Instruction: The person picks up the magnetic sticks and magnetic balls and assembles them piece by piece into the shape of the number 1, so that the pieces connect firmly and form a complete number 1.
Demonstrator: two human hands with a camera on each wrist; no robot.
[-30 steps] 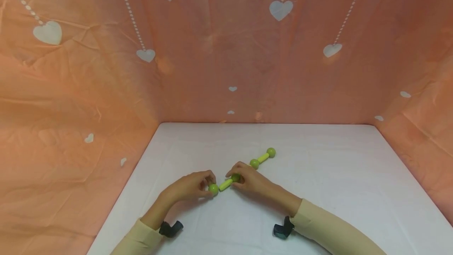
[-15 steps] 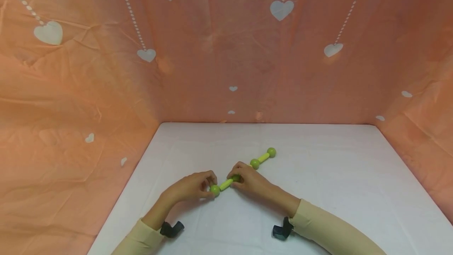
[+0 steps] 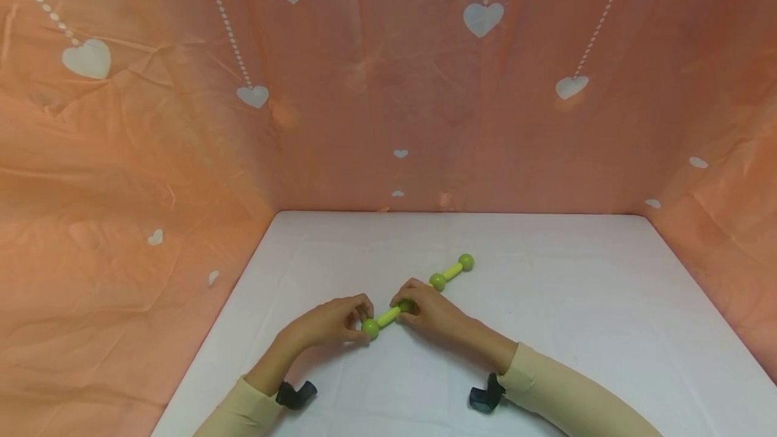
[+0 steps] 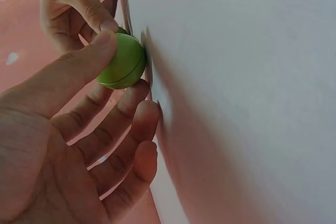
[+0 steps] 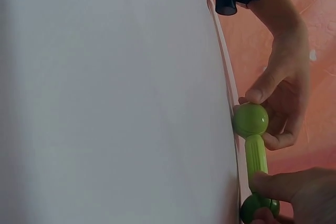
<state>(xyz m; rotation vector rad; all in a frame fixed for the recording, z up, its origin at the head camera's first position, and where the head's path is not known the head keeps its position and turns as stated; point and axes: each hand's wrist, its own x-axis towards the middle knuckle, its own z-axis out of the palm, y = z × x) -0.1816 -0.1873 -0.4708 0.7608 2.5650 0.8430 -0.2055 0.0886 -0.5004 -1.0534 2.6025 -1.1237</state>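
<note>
A row of green balls and lighter yellow-green sticks slants across the white table in the head view. My left hand (image 3: pixel 330 321) pinches the near-end green ball (image 3: pixel 370 329) between thumb and fingers; its seam shows on the green ball (image 4: pixel 123 64) in the left wrist view. That ball sits against the end of a ribbed stick (image 5: pixel 256 158). At the stick's other end, my right hand (image 3: pixel 434 307) grips a second green ball (image 5: pixel 252 208), partly covered by the fingers. Beyond the right hand lie another green ball (image 3: pixel 438 281), a stick (image 3: pixel 452 271) and the far-end ball (image 3: pixel 466 261).
The white table (image 3: pixel 564 288) is enclosed by an orange cloth (image 3: pixel 364 100) with pale hearts at the back and both sides. A dark camera mount (image 3: pixel 296 395) sits on the left wrist and another mount (image 3: pixel 487 394) on the right.
My left hand has brought its ball slightly to the right, closing the small gap to the stick's end. The right hand has stayed nearly still on its ball.
</note>
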